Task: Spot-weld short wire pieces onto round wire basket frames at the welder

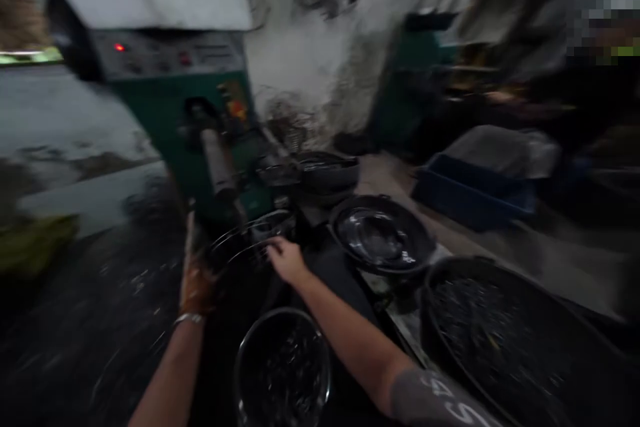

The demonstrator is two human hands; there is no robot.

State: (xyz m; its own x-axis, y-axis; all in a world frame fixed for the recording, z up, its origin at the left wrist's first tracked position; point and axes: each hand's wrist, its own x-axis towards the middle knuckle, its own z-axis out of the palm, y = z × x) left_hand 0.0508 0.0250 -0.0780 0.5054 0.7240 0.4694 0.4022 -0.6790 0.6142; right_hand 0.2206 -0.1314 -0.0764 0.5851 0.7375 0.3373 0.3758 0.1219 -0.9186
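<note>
The picture is blurred by motion. My left hand (196, 280), with a bracelet on the wrist, grips the left rim of a round shiny metal bowl (247, 247) held in front of a green machine (175, 113). On the bowl's right rim rests my right hand (285, 259), fingers curled over the edge. A cylindrical spindle (219, 163) sticks out of the machine just above the bowl. Below my arms sits another metal bowl (283, 367).
A dark pan (383, 237) and a stack of pans (327, 173) lie right of the machine. A large black tub (510, 340) stands at the lower right, a blue crate (470, 197) beyond it. A person is at the far right edge.
</note>
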